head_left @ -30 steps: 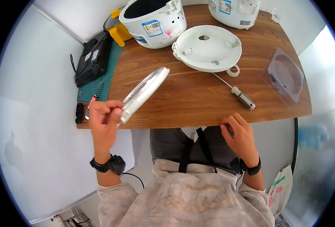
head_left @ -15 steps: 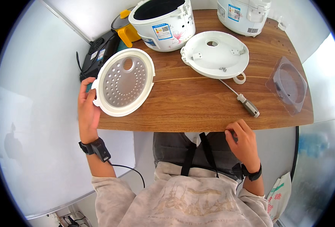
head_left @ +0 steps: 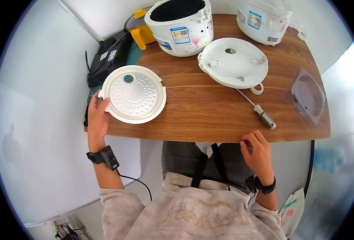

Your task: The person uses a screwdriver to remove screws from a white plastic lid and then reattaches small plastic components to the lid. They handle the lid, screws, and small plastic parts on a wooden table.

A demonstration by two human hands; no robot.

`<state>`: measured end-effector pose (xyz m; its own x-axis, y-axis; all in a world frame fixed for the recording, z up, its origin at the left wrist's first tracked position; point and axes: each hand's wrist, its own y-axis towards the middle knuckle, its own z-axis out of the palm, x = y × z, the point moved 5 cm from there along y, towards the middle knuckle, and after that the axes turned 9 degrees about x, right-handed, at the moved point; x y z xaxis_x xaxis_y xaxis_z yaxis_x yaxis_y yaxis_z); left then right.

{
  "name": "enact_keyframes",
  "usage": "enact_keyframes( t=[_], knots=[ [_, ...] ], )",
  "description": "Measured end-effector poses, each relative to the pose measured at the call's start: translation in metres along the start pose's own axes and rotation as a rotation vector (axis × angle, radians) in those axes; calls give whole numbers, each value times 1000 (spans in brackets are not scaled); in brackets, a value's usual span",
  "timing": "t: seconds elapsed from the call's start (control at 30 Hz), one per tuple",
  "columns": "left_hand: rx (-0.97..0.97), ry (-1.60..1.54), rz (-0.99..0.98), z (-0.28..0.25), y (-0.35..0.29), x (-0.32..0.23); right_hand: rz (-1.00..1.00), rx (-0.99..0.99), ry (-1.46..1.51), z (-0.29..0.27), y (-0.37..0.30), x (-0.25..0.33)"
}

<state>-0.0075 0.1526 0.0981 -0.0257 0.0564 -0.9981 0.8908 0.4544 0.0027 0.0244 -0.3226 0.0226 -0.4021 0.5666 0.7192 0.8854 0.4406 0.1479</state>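
My left hand (head_left: 98, 121) pinches the left rim of a round white rice cooker lid part (head_left: 135, 96), whose pale inner plate is dimpled with small holes and has one larger hole. That part lies almost flat near the table's left front edge. My right hand (head_left: 258, 154) rests at the front edge with its fingers curled; something dark shows between them, too small to name. Beyond it lies a grey-handled screwdriver (head_left: 266, 118), its shaft reaching toward a white lid shell (head_left: 235, 64). A few small screws (head_left: 240, 79) sit inside that shell.
A white rice cooker body (head_left: 181, 34) stands at the back, beside a yellow-handled pot (head_left: 141, 34) and a black device (head_left: 109, 58). Another white cooker (head_left: 265, 24) is at the back right. A transparent plastic tray (head_left: 306, 98) lies on the wooden table's (head_left: 185, 124) right side.
The perforated lid part has tipped down from a raised, tilted pose to nearly flat, with my left hand still on its rim. My right hand has hardly moved. The view has shifted slightly.
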Motion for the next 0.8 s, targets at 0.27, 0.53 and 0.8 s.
enact_keyframes(
  t=[0.27,0.53,0.8],
  knots=[
    [-24,294,-74,-9,-3,35,29,3,9,-1,-1,1],
    [-5,230,-59,-8,11,73,-17,-5,-34,-3,-2,2],
    [51,268,-77,-13,37,105,-11,25,-63,-9,-3,3]
  ],
)
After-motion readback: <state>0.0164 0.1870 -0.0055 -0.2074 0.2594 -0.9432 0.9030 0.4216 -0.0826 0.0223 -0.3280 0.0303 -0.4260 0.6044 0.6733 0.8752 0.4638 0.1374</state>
